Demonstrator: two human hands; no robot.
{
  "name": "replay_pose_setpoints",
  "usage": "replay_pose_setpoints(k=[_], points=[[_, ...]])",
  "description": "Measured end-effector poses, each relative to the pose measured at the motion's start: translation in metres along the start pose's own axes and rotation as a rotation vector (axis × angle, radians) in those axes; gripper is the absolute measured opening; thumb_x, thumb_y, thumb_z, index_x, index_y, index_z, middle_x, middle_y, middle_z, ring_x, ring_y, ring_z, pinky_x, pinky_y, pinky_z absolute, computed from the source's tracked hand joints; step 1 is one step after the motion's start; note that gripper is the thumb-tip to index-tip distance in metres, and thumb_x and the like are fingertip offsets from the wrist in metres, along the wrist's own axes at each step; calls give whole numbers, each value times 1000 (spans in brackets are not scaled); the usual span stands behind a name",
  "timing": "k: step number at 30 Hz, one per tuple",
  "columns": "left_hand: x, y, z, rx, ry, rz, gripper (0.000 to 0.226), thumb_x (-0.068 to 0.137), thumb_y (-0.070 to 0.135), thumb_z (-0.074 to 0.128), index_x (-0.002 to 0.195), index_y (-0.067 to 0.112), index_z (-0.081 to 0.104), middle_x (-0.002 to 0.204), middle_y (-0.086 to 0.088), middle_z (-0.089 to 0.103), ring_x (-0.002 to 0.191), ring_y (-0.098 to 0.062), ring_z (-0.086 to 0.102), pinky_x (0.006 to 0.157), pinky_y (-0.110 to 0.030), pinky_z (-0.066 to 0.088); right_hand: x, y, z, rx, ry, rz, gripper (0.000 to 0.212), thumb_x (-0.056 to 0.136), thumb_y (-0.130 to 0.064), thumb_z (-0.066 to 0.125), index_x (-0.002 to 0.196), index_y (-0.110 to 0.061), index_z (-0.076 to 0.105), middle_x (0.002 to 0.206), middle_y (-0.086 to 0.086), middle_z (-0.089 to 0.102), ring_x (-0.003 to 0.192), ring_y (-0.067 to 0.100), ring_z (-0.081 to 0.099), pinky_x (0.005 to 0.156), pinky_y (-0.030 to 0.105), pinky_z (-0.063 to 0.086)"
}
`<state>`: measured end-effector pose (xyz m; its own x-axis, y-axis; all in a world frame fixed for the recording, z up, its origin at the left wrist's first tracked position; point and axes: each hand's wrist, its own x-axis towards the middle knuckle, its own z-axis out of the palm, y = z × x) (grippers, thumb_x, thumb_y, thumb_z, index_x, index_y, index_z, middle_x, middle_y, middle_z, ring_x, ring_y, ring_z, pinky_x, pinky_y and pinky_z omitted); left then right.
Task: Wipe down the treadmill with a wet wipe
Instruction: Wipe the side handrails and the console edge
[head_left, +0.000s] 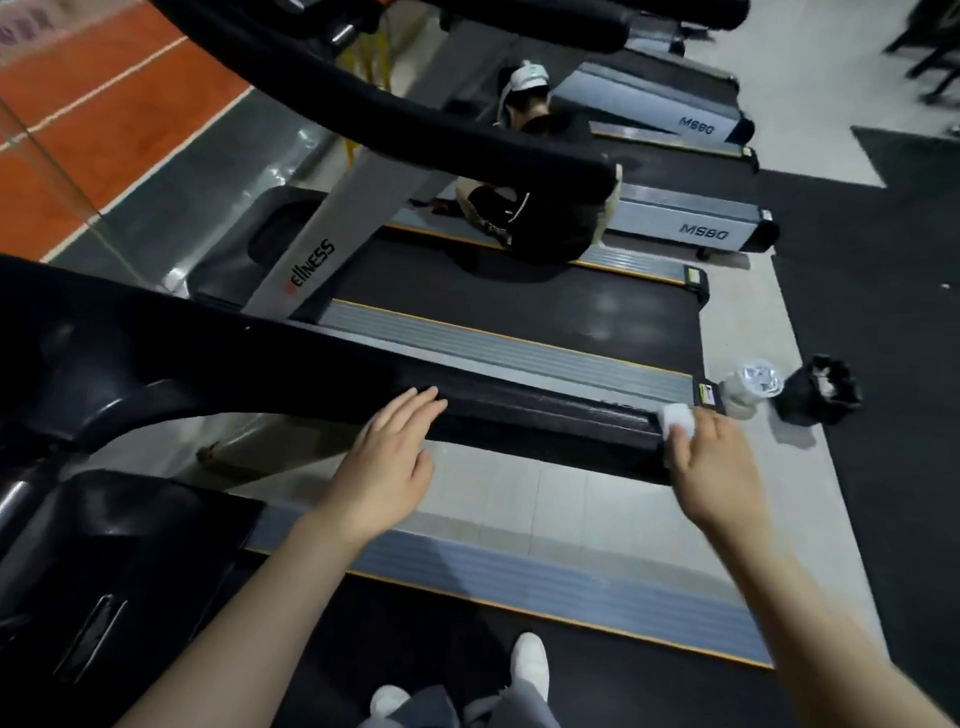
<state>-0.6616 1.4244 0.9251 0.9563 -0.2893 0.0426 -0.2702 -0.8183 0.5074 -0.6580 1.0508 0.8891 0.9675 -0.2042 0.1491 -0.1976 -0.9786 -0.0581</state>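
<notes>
In a gym row of treadmills, the black handrail (519, 410) runs left-right; the right hand (711, 467) pinches the wet wipe (677, 418) at its far end, while the left hand (389, 457) rests flat mid-rail.

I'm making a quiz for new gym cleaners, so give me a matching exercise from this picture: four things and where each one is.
Things:
1. wet wipe
2. left hand
3. black bin
4. white shoes

Places:
A. on the floor behind the treadmills
B. on the treadmill belt
C. under the right hand, at the handrail's end
D. flat on the handrail's middle

Pairs: 1-C, 2-D, 3-A, 4-B
</notes>
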Motion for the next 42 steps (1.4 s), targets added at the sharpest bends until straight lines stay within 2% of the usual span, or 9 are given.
replay_pose_setpoints(k=[6, 10, 14, 20, 26, 32, 37, 39, 42], points=[[47, 57, 41, 17, -10, 103, 59, 95, 10, 50, 151, 20, 34, 158, 10, 28, 148, -7, 15, 122, -28, 9, 13, -121, 5, 189, 19, -313, 42, 98, -39, 33, 108, -10, 61, 101, 10, 64, 94, 32, 56, 88, 42, 42], [68, 77, 59, 47, -15, 144, 54, 94, 9, 51, 147, 14, 42, 155, 1, 38, 147, -15, 25, 123, -36, 15, 18, -59, -2, 188, 5, -421, 42, 101, -42, 30, 116, -16, 60, 100, 1, 66, 93, 26, 59, 85, 37, 42], [73, 88, 76, 100, -46, 153, 54, 97, 36, 29, 145, 17, 45, 153, 4, 41, 146, -14, 26, 123, -33, 6, 7, 31, 4, 230, -24, -174, 36, 104, -34, 29, 108, -16, 60, 95, 1, 63, 88, 25, 56, 76, 34, 37], [77, 87, 88, 118, -11, 117, 54, 97, 37, 27, 142, 17, 49, 149, 3, 46, 144, -16, 30, 123, -35, 5, 8, 43, 10, 1219, -354, 431, 43, 102, -46, 27, 103, -22, 63, 95, -3, 68, 89, 16, 61, 76, 30, 45], [75, 91, 92, 147, 35, 91, 51, 94, 30, 32, 140, 17, 50, 148, 4, 47, 144, -16, 32, 122, -31, 1, 28, 50, 36, 1894, -717, 1021, 37, 97, -39, 50, 98, -7, 68, 101, 17, 69, 89, 31, 68, 73, 40, 58], [75, 89, 90, 160, 17, 83, 52, 95, 30, 30, 141, 19, 49, 150, 5, 45, 145, -13, 28, 123, -33, 3, 14, 47, 23, 1553, -541, 863, 46, 100, -36, 32, 110, -4, 63, 93, 26, 66, 80, 26, 52, 74, 36, 44], [74, 91, 88, 149, 9, 92, 52, 96, 30, 30, 143, 19, 48, 151, 5, 43, 146, -13, 27, 123, -32, 4, -9, 45, 4, 1040, -290, 334, 33, 106, -36, 24, 106, -23, 54, 96, -8, 59, 90, 12, 53, 79, 28, 42], [74, 89, 84, 121, -11, 103, 53, 96, 31, 28, 144, 19, 46, 152, 7, 41, 146, -11, 25, 123, -30, 3, 7, 54, 5, 1048, -350, 270, 38, 106, -35, 25, 112, -21, 60, 101, -4, 63, 89, 10, 55, 75, 20, 43], [76, 81, 73, 84, -30, 130, 52, 96, 31, 30, 144, 19, 47, 151, 6, 43, 145, -8, 27, 122, -25, 6, 55, 66, -5, 877, -718, 191, 41, 106, -37, 28, 101, -16, 62, 81, 3, 58, 63, 12, 46, 57, 22, 38]])
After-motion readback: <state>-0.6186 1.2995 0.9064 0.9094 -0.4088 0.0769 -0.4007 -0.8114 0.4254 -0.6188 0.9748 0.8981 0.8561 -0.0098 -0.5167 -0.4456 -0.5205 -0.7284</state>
